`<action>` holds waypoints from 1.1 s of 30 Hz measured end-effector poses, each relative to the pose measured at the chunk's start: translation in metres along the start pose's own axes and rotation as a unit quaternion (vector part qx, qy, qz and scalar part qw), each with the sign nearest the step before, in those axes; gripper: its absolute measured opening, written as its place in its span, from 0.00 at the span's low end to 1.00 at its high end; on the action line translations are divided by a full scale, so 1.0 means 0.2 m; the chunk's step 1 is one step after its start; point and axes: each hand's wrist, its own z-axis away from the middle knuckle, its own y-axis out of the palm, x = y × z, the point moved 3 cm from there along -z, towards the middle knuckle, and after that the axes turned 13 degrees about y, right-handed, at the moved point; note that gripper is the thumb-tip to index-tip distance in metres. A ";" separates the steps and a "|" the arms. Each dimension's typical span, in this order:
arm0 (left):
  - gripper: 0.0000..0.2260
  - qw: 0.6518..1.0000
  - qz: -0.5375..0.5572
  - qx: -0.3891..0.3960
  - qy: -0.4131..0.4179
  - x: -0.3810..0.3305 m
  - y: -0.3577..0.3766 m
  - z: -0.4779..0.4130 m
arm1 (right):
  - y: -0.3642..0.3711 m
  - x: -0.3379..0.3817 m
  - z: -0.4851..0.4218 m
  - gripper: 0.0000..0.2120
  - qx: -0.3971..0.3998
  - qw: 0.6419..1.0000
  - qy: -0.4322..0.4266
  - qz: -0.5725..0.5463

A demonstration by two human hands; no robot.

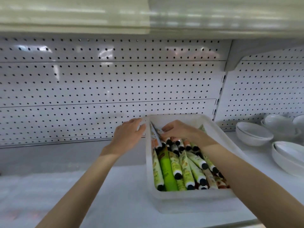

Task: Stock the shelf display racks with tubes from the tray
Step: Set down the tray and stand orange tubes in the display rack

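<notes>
Left hand (129, 134), fingers loosely spread, rests on tray (194, 197) rim, centre frame, likely steadying. Right hand (180, 130) curls round tubes (174, 167) at tray's far end, picking.

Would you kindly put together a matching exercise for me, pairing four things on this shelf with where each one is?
Column one:
1. left hand
2. right hand
3. bright green tube
4. white bowls

Column two:
A. lying in the near half of the tray
B. on the shelf, right of the tray
C. outside the tray, at its far left corner
D. inside the tray, pinching a pale tube

Pairs: 1-C; 2-D; 3-A; 4-B
</notes>
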 end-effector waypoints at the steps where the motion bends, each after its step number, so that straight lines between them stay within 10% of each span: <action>1: 0.20 1.000 0.020 -0.006 -0.007 0.00 0.00 0.00 | 0.01 0.01 0.01 0.18 0.004 1.000 -0.004 0.004; 6: 0.20 0.991 0.125 -0.041 -0.018 0.01 0.01 -0.02 | 0.00 0.03 0.03 0.02 -0.014 0.998 -0.048 -0.043; 24: 0.06 0.847 0.473 -0.232 0.075 -0.12 -0.14 -0.01 | 0.00 0.19 0.17 0.14 0.118 0.918 -0.184 -0.330; 27: 0.05 0.830 0.490 -0.261 0.057 -0.09 -0.16 0.00 | -0.02 0.17 0.15 0.30 0.115 0.925 -0.129 -0.339; 33: 0.05 0.825 0.497 -0.264 0.052 -0.05 -0.18 0.02 | 0.03 0.05 0.07 0.20 0.056 0.941 0.037 -0.331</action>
